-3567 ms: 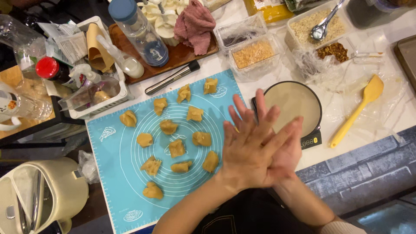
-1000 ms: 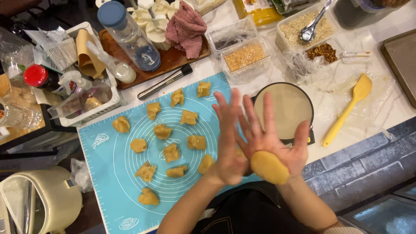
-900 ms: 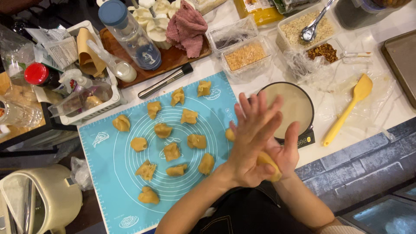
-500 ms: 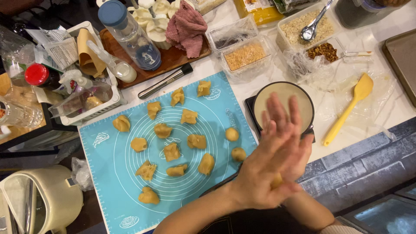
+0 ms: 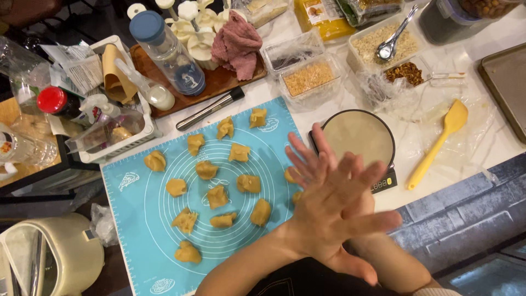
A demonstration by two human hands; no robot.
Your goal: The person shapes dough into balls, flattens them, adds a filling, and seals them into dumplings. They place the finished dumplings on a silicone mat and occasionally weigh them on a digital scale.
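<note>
Slid back toward the blue silicone mat (image 5: 148, 219) since half a second ago: left hand (image 5: 334, 214) laid flat, fingers spread, over right hand (image 5: 312, 164), palms pressed together, dough between them hidden. Left of them on the mat, lumpy tan dough pieces (image 5: 218, 195); beyond the mat's right edge, a round scale (image 5: 359, 137) and smooth yellow spatula (image 5: 438, 142).

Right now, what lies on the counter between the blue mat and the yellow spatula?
In the head view, a kitchen scale with a round pan stands between the blue mat and the yellow spatula. The pressed-together hands overlap its near edge.
</note>
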